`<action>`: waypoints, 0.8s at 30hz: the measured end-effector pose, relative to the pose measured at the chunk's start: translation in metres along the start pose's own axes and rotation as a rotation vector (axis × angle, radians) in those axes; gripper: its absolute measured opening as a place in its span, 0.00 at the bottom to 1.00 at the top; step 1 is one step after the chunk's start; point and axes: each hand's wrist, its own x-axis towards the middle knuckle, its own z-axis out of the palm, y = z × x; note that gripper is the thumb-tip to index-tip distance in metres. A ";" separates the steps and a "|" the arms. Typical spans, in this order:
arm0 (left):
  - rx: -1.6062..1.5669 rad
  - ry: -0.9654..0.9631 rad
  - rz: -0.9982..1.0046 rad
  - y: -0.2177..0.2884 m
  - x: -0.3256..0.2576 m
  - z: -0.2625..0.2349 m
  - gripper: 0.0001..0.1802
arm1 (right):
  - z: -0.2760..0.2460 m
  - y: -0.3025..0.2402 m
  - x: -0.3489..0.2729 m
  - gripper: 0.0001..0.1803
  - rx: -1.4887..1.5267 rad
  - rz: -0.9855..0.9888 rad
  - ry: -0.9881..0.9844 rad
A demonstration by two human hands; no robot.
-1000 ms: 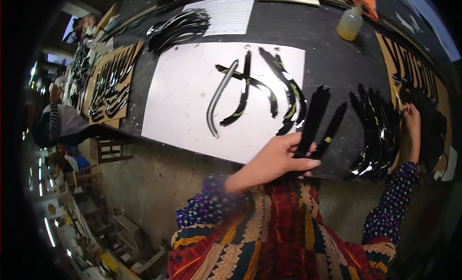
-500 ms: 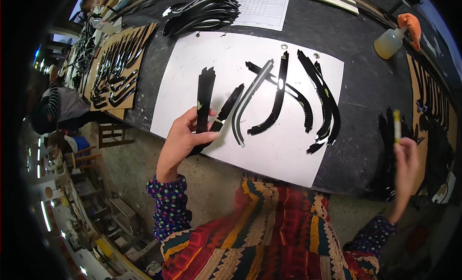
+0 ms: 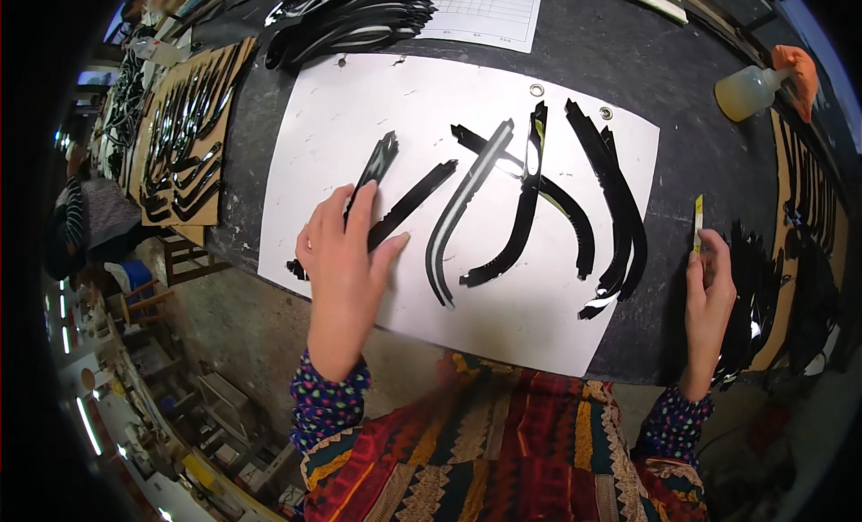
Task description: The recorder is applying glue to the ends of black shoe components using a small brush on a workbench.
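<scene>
My left hand (image 3: 346, 262) lies over the left part of a white sheet (image 3: 503, 329), thumb spread and fingers stretched along a glossy black strip (image 3: 383, 154). That strip's middle is hidden under the hand. Beside my thumb a second black strip (image 3: 422, 192) lies slanted. Farther right is a curved grey-striped strip (image 3: 467, 199), crossing a black one. Another curved black strip (image 3: 525, 221) and a bundle of overlapping black strips (image 3: 620, 208) rest on the sheet's right half. At the right, my right hand (image 3: 709, 284) grips a slim yellow-and-white stick (image 3: 699, 219), its exact kind unclear.
A pile of black strips (image 3: 359, 24) and a printed form (image 3: 485, 19) lie at the back. A bottle of yellowish liquid (image 3: 745, 93) stands back right beside an orange cloth (image 3: 796, 78). Cardboard with strips (image 3: 184, 136) lies left. More dark strips (image 3: 754, 289) lie right.
My left hand has lowered the black strip it held upright onto the sheet and spread its fingers. My right hand has moved left and up with the yellow stick.
</scene>
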 end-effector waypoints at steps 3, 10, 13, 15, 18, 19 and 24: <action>-0.275 0.031 0.149 0.029 0.007 0.009 0.29 | 0.012 -0.005 0.003 0.14 0.035 -0.247 0.030; -0.534 -0.118 0.309 0.099 0.016 0.034 0.28 | 0.040 -0.043 0.004 0.10 -0.087 -0.263 -0.096; -0.474 -0.076 0.317 0.097 0.015 0.034 0.29 | 0.039 -0.047 0.003 0.11 -0.095 -0.224 -0.131; -0.456 -0.059 0.318 0.090 0.014 0.036 0.29 | 0.036 -0.053 0.002 0.11 -0.088 -0.199 -0.159; -0.348 -0.080 0.261 0.080 0.011 0.033 0.28 | 0.037 -0.064 -0.004 0.13 0.006 -0.126 -0.337; -0.346 -0.083 0.259 0.076 0.011 0.030 0.28 | 0.040 -0.066 -0.009 0.13 0.027 -0.176 -0.362; -0.164 -0.003 0.239 0.045 0.013 0.024 0.24 | 0.051 -0.078 -0.031 0.16 0.111 -0.349 -0.520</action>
